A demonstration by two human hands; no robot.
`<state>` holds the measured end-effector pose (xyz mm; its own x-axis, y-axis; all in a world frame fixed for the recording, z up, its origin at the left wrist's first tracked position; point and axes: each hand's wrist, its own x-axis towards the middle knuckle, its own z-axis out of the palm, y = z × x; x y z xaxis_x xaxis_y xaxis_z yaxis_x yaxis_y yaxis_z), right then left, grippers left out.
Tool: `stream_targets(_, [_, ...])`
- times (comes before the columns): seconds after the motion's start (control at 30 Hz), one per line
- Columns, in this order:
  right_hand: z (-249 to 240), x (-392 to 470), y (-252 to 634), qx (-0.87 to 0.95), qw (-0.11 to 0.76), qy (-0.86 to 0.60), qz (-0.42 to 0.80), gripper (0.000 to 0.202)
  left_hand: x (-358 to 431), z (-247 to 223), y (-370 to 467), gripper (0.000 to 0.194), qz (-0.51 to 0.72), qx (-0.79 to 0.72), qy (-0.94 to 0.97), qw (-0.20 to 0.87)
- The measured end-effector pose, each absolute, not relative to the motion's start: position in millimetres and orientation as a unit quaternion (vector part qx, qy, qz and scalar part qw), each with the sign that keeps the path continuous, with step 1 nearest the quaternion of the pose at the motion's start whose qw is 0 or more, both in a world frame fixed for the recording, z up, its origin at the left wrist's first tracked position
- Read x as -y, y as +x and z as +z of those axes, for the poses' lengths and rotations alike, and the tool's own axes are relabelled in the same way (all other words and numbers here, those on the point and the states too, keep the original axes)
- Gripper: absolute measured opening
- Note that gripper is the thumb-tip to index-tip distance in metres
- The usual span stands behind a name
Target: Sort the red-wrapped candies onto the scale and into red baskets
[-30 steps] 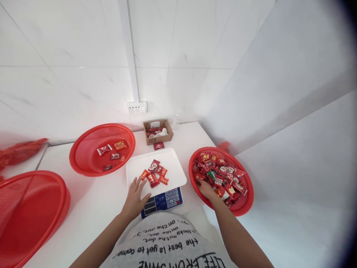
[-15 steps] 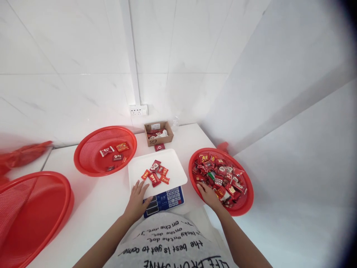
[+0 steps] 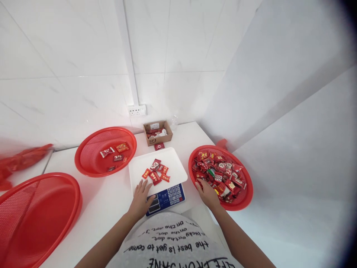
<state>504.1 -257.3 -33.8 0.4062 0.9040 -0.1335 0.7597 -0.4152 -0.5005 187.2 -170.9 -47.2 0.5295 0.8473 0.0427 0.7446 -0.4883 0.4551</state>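
My left hand point(image 3: 141, 199) lies with its fingers spread on the front left edge of the white weighing pan point(image 3: 139, 165), thumb over the scale's blue keypad panel point(image 3: 164, 199). Several red wrapped candies point(image 3: 155, 176) lie loosely grouped on the pan, just beyond my fingertips. On the right, my right hand point(image 3: 208, 193) is at the left inner side of a red basket point(image 3: 249, 199) heaped with wrapped candies point(image 3: 219, 176). Its fingers are curled together among them; what they pinch, if anything, is mostly hidden.
A red basket point(image 3: 83, 167) with a few wrapped packets stands at the back left. Another red basket point(image 3: 74, 208) is at the near left. Behind the scale sit a small cardboard box point(image 3: 158, 140) and a red packet point(image 3: 159, 146). A wall socket point(image 3: 136, 110) is above the table.
The view has shifted slightly. My right hand stays at the candy basket, its fingers drawn a little toward the left rim. My left hand and the candies on the pan look much the same.
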Motion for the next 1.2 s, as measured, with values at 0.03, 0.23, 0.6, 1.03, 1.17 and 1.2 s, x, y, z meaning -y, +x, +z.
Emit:
stream_targets(0.03, [-34,257,504,0.51,0.181,-0.818,0.193,0.046,171,-48,187,0.043,0.132,-0.467,0.853,0.194])
stream_targets(0.23, [-34,257,504,0.511,0.168,-0.822,0.187,0.046,167,-50,190,0.045,0.131,-0.468,0.853,0.187])
stream_targets(0.6, [-39,257,506,0.516,0.156,-0.821,0.188,0.047,127,-43,168,0.048,0.156,-0.536,0.82,0.125])
stream_targets(1.03, [-39,257,505,0.506,0.162,-0.825,0.191,0.047,69,-7,77,0.047,0.019,-0.67,0.738,0.084])
stream_targets(1.17, [-37,257,505,0.502,0.162,-0.827,0.193,0.048,72,-2,61,0.044,0.01,-0.681,0.729,0.069])
stream_targets(1.2, [-37,257,505,0.502,0.161,-0.827,0.196,0.049,72,-2,58,0.043,0.013,-0.686,0.725,0.065])
